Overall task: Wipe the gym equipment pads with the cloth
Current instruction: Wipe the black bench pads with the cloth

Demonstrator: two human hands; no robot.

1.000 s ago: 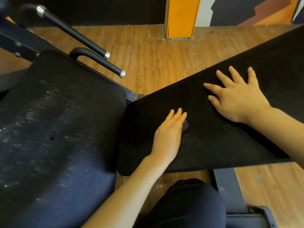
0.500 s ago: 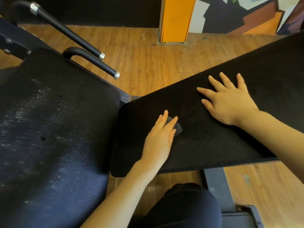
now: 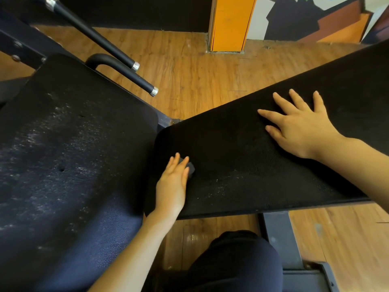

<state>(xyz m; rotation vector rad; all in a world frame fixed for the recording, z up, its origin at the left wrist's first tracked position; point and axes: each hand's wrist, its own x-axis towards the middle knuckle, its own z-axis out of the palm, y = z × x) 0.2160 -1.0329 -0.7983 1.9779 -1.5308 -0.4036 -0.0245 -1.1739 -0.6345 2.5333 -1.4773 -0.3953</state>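
Note:
Two black pads fill the view. The long bench pad (image 3: 242, 148) runs from centre to upper right, and a wider seat pad (image 3: 69, 154) with whitish dust lies at the left. My left hand (image 3: 172, 184) lies flat with straight fingers on a small dark cloth (image 3: 191, 167), pressing it onto the bench pad near its left end. Most of the cloth is hidden under the fingers. Farther right on the same pad, my right hand (image 3: 303, 127) rests flat with fingers spread. A pale dusty patch (image 3: 227, 184) shows near the pad's front edge.
Two black handle bars (image 3: 117, 57) with metal end caps stick out behind the seat pad. The bench's dark metal frame (image 3: 280, 239) stands on the wood floor. An orange pillar (image 3: 230, 24) stands at the back. My knee (image 3: 235, 262) is below the bench.
My left hand has slid the cloth leftward and toward the pad's near-left end. My right hand has stayed flat in about the same spot on the pad.

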